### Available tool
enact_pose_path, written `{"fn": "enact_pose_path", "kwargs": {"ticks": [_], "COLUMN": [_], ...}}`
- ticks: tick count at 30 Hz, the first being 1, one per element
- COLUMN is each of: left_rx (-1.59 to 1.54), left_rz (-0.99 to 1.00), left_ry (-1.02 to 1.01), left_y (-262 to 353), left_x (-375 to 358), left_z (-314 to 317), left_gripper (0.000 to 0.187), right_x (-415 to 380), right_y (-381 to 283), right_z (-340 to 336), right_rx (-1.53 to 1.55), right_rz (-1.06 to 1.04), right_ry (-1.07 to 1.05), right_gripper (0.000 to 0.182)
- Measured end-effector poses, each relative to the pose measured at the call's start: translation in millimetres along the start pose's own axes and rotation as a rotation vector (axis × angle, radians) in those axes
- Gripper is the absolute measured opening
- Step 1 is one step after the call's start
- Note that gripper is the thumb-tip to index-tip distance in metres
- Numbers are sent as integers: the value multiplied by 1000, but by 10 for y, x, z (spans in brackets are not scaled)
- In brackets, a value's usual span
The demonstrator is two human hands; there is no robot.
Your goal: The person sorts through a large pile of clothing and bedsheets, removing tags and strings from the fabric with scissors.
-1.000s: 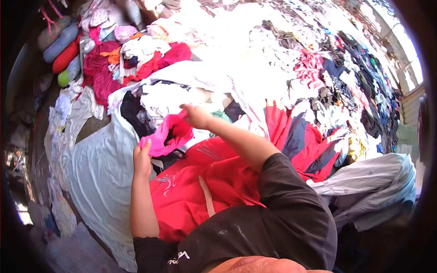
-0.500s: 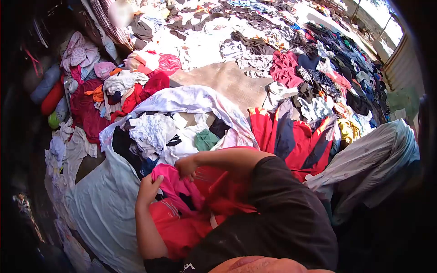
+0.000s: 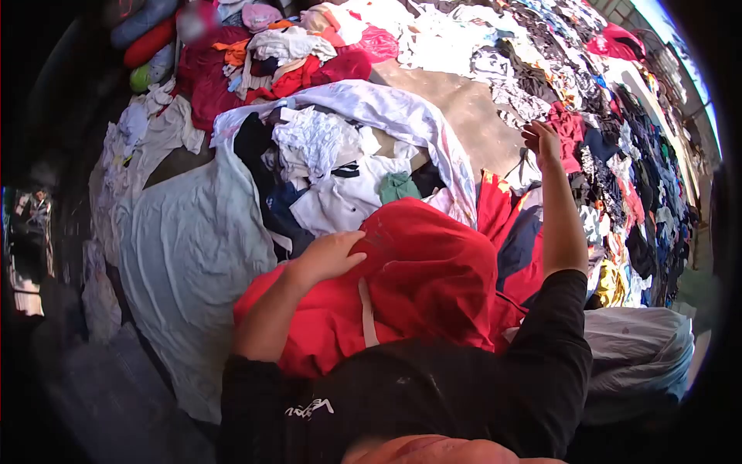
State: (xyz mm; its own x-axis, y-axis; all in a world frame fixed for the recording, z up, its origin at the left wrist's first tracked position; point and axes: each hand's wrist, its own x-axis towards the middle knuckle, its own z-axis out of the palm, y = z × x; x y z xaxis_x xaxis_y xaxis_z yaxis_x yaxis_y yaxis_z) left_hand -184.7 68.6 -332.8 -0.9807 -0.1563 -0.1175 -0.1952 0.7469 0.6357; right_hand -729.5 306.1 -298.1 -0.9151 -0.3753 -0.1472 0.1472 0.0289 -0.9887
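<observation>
My left hand (image 3: pixel 331 254) is open, its fingers stretched over the red cloth (image 3: pixel 433 263) that covers my lap. A pale strip (image 3: pixel 367 313) hangs down the front of that cloth. Raised and extended to the right, my right hand (image 3: pixel 543 143) has its fingers apart and nothing in them. It overlaps the sunlit clothes beyond it in this view. Far at the upper right, a pink-red cloth (image 3: pixel 616 42) shows over the spread of clothes. Just ahead of my lap lies a heap with white garments (image 3: pixel 317 147) and a green cloth (image 3: pixel 399 188).
A rolled white sheet (image 3: pixel 379 99) curves around the heap. Pale blue fabric (image 3: pixel 189 271) spreads to the left. Red and dark garments (image 3: pixel 514 240) lie at the right, beside a grey cloth bundle (image 3: pixel 638 348). Mixed red clothes (image 3: pixel 212 73) are piled at the back left.
The pink garment has left both hands. My right hand has swung up and right, opening; my left rests on the red cloth. A pink-red cloth now appears far right, and the view has shifted.
</observation>
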Motion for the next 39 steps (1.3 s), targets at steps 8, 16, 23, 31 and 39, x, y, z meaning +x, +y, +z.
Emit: {"fn": "enact_pose_path", "kwargs": {"ticks": [8,16,23,31,39], "left_rx": [37,293,221,314,288], "left_rz": [13,-101,-117,-303,-567], "left_ry": [-140,-191,-170,-72,190], "left_y": [405,-87,-75,-215,-743], "left_x": [-143,-355,-451,-426,-467], "left_z": [19,316,320,118,59], "left_gripper": [50,52,56,58,45], "right_x": [-243,-632,-720,-1212,-2249], "right_y": [2080,3308,3536,3118,1221], "right_z": [2590,4451,5111,4620,3905], "right_rx": [-838,-376,146,43,-162], "right_rz": [180,407,611,308,856], "right_ry": [-748,-643,-430,-555,-1710], "right_gripper": [24,34,44,19,19]}}
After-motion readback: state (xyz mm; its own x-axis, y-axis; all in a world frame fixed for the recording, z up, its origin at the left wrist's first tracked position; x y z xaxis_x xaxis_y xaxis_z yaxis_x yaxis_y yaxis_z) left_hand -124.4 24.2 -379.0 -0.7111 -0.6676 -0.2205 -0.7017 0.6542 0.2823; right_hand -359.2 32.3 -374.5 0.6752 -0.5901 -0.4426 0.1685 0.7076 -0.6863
